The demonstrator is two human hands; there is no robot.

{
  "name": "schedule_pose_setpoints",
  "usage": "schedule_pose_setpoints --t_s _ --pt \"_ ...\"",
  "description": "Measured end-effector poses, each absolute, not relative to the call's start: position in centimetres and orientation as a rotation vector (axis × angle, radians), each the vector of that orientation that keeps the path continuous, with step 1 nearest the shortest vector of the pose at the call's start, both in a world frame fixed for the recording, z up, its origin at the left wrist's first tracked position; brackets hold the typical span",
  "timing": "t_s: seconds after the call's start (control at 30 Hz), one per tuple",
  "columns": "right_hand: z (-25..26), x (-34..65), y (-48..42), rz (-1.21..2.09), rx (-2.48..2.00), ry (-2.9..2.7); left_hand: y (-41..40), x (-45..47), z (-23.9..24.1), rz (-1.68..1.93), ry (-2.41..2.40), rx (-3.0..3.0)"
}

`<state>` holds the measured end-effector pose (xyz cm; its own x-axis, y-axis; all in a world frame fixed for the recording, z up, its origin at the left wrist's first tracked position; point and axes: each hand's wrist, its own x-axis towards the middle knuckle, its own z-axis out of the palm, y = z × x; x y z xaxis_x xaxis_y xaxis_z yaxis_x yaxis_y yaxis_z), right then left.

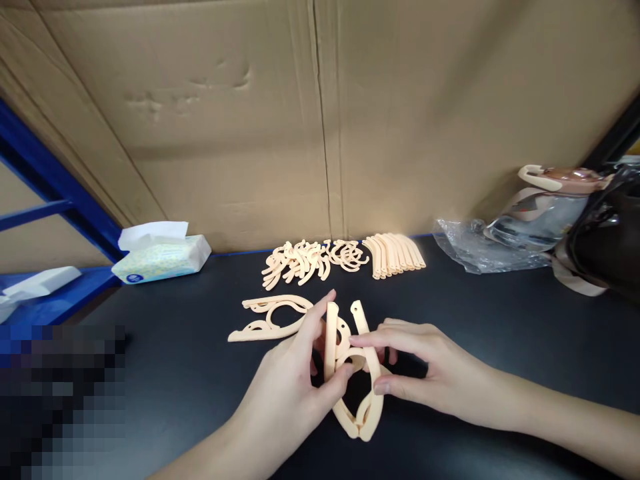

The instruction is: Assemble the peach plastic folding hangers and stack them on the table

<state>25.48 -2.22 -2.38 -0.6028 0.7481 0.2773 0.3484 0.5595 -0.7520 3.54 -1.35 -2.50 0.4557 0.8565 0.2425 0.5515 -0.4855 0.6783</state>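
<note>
Between my hands is a beige plastic folding hanger [373,373], its two long arms folded upward and joined at the bottom near me. My left hand [305,380] grips the left arm, thumb on the inner curved piece and fingers partly hidden behind. My right hand [420,363] pinches the right arm between thumb and fingers. Just behind my left hand, a second folded hanger [295,330] lies flat on the black table, partly covered by my fingers.
Along the cardboard wall lie a heap of small curved pieces [295,261], several hooks [349,255] and a row of long arms [395,255]. A tissue pack [163,259] stands left. At right are a clear plastic bag [480,250], a water bottle [543,213] and a dark bag [605,247].
</note>
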Motion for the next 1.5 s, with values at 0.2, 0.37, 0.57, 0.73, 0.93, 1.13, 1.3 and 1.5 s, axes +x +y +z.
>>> schedule_pose_setpoints --t_s 0.2,0.37,0.57,0.73,0.93,1.13,1.3,1.5 --pt "-1.8 25.6 -2.3 0.711 -0.828 -2.373 -0.5 2.5 -1.5 0.858 1.365 2.778" --pt "-1.7 25.8 -2.0 0.573 -0.779 -2.473 0.5 1.7 -0.7 0.812 1.507 2.928" --pt "-2.4 25.9 -1.5 0.366 -0.746 -2.651 1.2 1.4 -1.4 0.612 1.547 2.918" --pt "-2.5 26.3 -0.8 0.183 -0.911 -2.631 0.9 1.8 -1.6 0.563 1.464 2.919" --pt "-2.7 27.3 0.4 -0.02 -1.105 -2.517 1.1 2.2 -2.2 0.596 1.259 2.946" --pt "-3.0 27.2 0.7 0.074 -1.157 -2.513 1.7 2.4 -2.4 0.579 1.124 2.879" --pt "-2.8 27.4 0.7 0.035 -1.166 -2.524 1.7 2.2 -1.8 0.577 0.986 2.897" --pt "-2.8 27.3 0.8 0.073 -1.212 -2.469 1.5 2.0 -1.6 0.521 0.817 3.033"
